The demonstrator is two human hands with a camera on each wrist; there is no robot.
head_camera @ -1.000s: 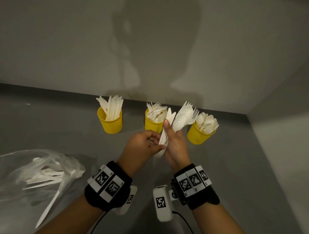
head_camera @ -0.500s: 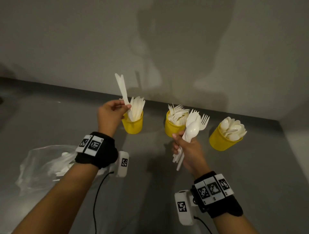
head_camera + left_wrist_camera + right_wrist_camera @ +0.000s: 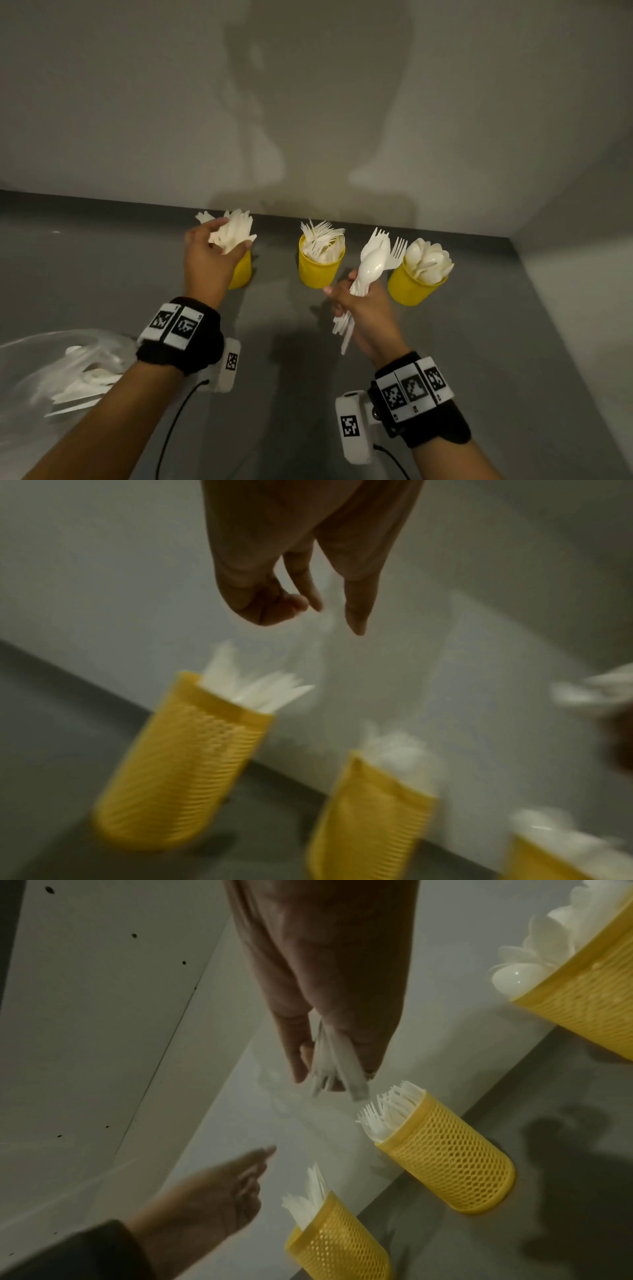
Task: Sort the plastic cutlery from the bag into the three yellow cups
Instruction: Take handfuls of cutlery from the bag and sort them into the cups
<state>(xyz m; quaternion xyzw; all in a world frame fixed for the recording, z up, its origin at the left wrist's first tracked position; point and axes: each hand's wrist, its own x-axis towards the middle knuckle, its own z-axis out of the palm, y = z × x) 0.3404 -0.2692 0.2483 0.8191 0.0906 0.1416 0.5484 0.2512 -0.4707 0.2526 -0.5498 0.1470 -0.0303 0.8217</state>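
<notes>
Three yellow mesh cups stand in a row by the wall. The left cup (image 3: 241, 272) (image 3: 178, 764) (image 3: 339, 1245) holds knives, the middle cup (image 3: 317, 272) (image 3: 452, 1164) forks, the right cup (image 3: 411, 287) (image 3: 589, 999) spoons. My left hand (image 3: 226, 240) (image 3: 325, 615) (image 3: 222, 1191) hovers just over the knives, fingers loosely curled, holding nothing. My right hand (image 3: 352, 291) (image 3: 335, 1066) grips a bundle of spoons and forks (image 3: 371, 265) by the handles, between the middle and right cups. The left wrist view is blurred.
A clear plastic bag (image 3: 61, 370) with more white cutlery lies on the grey table (image 3: 102, 274) at the near left. White walls close off the back and the right side, right behind the cups.
My left hand took knives out of the right hand's bundle, carried them to the left cup and let them go into it. The right hand kept its bundle near the middle cup.
</notes>
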